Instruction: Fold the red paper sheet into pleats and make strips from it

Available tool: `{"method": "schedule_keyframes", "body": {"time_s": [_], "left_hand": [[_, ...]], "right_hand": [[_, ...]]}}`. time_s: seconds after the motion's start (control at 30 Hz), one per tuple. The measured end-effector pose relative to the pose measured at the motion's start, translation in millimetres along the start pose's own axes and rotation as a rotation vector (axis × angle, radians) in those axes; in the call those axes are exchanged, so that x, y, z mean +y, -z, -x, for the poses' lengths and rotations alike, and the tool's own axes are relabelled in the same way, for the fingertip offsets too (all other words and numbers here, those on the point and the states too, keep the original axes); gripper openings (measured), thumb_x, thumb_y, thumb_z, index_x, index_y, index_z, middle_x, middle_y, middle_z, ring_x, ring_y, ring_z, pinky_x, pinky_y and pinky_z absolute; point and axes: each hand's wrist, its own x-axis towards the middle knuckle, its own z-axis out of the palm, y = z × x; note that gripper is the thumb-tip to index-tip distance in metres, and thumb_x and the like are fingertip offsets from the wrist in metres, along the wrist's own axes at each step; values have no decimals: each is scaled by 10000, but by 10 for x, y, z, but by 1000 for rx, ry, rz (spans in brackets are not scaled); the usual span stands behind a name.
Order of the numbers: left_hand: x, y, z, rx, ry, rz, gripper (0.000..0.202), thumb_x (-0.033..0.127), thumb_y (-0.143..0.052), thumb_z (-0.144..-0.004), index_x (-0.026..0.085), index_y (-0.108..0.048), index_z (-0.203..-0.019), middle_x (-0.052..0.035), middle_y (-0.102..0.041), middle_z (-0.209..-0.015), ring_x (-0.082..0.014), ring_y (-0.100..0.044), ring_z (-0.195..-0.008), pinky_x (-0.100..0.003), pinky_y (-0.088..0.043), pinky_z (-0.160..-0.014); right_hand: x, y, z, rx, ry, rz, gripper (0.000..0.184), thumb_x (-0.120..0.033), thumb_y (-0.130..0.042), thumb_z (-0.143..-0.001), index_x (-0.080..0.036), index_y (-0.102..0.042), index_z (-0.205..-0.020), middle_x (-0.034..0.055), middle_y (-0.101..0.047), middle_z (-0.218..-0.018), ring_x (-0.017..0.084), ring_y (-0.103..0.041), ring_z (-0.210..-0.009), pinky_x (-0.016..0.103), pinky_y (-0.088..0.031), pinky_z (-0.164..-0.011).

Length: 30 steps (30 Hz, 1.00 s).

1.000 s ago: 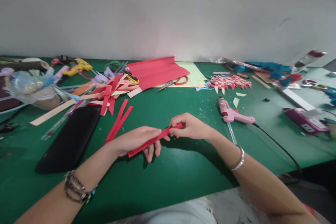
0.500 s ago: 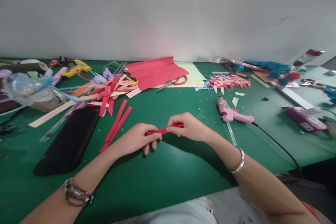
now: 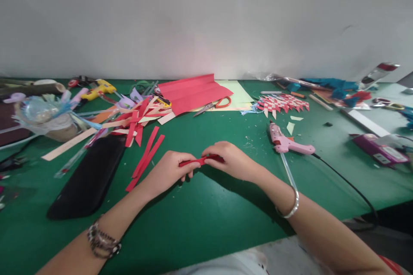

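Observation:
Between my two hands, above the green table (image 3: 206,219), a narrow red paper strip (image 3: 201,161) is stretched. My left hand (image 3: 176,167) pinches its left end between thumb and fingers. Close beside it, my right hand (image 3: 227,159) grips the other part, which runs back under the fingers, so its far end is partly hidden. More red paper strips (image 3: 146,159) lie just left of my left hand. A pink glue gun (image 3: 285,141) with a clear stick rests to the right of my right hand.
Behind my hands lie red paper (image 3: 193,92), orange-handled scissors (image 3: 211,106) and a woven red-and-white piece (image 3: 280,104). At left are a black pouch (image 3: 88,176), a heap of strips (image 3: 138,118) and a yellow glue gun (image 3: 100,90). A purple box (image 3: 379,148) sits at right.
My right hand has moved slightly closer to the left, and less of the red strip shows between them. The whole view has shifted a little.

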Motion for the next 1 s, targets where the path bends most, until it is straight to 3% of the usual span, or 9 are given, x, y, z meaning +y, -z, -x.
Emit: {"method": "schedule_keyframes", "body": {"time_s": [0.13, 0.67, 0.83, 1.0], "left_hand": [[-16, 22, -11, 20, 24, 56, 274, 420, -548, -789, 170, -659, -786, 16, -611, -590, -80, -507, -469, -176, -405, -459], [-28, 134, -64, 136, 131, 386, 282, 415, -679, -660, 155, -642, -764, -49, -716, -719, -149, -656, -601, -254, -535, -610], [-36, 154, -61, 189, 137, 384, 296, 445, -684, -658, 156, -648, -714, -44, -713, -710, -142, -656, -599, -247, -538, -626], [-3, 184, -49, 249, 109, 344, 280, 436, -672, -665, 165, -640, -727, -30, -707, -703, -150, -664, -635, -254, -534, -659]], "right_hand": [[9, -3, -7, -65, -65, -112, 183, -216, -467, -881, -157, -634, -836, -13, -591, -664, 75, -459, -568, 185, -323, -556], [30, 39, -17, -13, -165, -211, 146, -249, -536, -832, -156, -621, -758, -50, -502, -588, 56, -387, -531, 185, -271, -518], [53, 20, -9, 16, -179, -274, 164, -270, -530, -831, -159, -624, -755, -51, -500, -569, 55, -388, -519, 185, -279, -505], [82, 44, -10, 20, -290, -458, 155, -293, -551, -800, -154, -617, -786, -51, -508, -520, 55, -418, -461, 182, -317, -463]]}}
